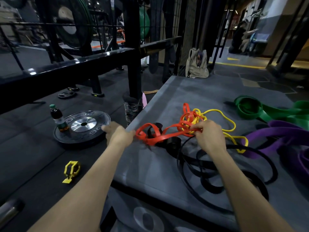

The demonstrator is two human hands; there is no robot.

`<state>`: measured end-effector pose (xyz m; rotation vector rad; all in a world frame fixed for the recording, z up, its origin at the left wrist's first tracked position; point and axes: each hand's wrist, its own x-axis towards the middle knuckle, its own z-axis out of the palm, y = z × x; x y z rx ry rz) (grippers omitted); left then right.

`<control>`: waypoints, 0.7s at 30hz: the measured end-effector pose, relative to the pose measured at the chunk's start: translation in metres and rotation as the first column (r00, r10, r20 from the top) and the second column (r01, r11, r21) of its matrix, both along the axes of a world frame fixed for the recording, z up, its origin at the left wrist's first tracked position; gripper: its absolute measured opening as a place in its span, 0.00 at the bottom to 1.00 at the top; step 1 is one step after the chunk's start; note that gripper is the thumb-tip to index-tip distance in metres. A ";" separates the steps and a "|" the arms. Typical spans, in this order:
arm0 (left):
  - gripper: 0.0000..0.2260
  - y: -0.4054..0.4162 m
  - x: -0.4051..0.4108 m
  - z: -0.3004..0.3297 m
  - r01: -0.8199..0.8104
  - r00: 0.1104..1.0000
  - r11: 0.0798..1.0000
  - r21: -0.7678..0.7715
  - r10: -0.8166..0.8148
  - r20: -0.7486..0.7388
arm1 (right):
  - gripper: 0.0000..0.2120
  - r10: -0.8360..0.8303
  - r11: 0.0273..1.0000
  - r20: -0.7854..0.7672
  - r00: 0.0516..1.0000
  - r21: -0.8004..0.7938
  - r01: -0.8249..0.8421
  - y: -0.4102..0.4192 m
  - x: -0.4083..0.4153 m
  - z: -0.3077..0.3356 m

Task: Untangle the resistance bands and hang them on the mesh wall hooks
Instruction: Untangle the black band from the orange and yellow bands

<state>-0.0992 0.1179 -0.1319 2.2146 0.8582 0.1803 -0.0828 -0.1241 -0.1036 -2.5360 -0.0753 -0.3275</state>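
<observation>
A dark gym is stretching out behind a grey padded surface (167,164), with black rails and a wire mesh wall (189,30) far at the back. The bands are lying in a messy heap on the surface. The left hand (119,135) is pinching one end of the red band (160,137) at the surface's edge, fingers curled tight on it. The right hand (208,135) is pinching into the knot where red and the yellow band (230,128) are twisting together. The black band (217,171) is looping under that knot, close to the person. The purple band (274,136) and green band (254,108) are lying well apart, to the right.

What could go wrong: if the left hand is pulling hard while the right is squeezing the knot, the knot is likely getting tighter. Red is also crossing black, so black may be dragged along. A stretchy band slipping from a grip could be snapping back at the fingers. A band sliding off the edge could be falling down by the weight plate (83,129) and bottle (57,117).

Hard to see: how red and yellow are winding inside the knot, because the right hand is covering it. Purple and green are running off the right side. No hooks are showing on the mesh; it is too dark and far to tell.
</observation>
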 end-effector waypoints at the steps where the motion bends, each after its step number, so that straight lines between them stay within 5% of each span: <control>1: 0.30 -0.002 -0.004 0.002 -0.002 0.997 0.993 0.119 -0.008 0.082 | 0.16 0.041 0.999 0.001 0.999 0.002 -0.041 0.000 0.000 -0.001; 3: 0.25 -0.010 -0.008 0.008 0.090 0.940 0.974 0.208 -0.152 0.306 | 0.14 0.169 0.985 0.024 0.985 0.041 -0.169 0.002 0.001 -0.004; 5: 0.26 -0.019 -0.008 0.004 0.298 0.847 0.916 0.269 -0.384 0.369 | 0.13 0.317 0.938 0.039 0.948 0.135 -0.319 0.006 0.001 -0.004; 8: 0.32 -0.029 -0.006 -0.004 0.630 0.702 0.655 0.417 -0.710 0.054 | 0.13 0.535 0.835 -0.004 0.845 0.159 -0.528 0.010 -0.004 -0.004; 10: 0.31 -0.029 -0.006 -0.009 0.733 0.632 0.544 0.408 -0.767 -0.112 | 0.12 0.639 0.766 -0.107 0.761 0.174 -0.619 0.010 -0.009 -0.004; 13: 0.25 -0.019 -0.004 -0.012 0.719 0.642 0.602 0.347 -0.767 -0.001 | 0.09 0.693 0.718 -0.228 0.684 0.305 -0.626 0.011 -0.010 0.002; 15: 0.20 -0.011 -0.008 -0.010 0.670 0.676 0.669 0.322 -0.729 0.107 | 0.10 0.640 0.757 -0.256 0.724 0.369 -0.539 0.014 -0.005 0.004; 19: 0.17 0.000 -0.015 -0.010 0.628 0.715 0.725 0.283 -0.681 0.159 | 0.03 0.456 0.889 -0.117 0.882 0.008 -0.459 0.030 0.012 -0.006; 21: 0.16 0.003 -0.016 -0.010 0.620 0.715 0.737 0.268 -0.672 0.192 | 0.14 0.417 0.884 -0.010 0.909 -0.229 -0.408 0.039 0.019 -0.013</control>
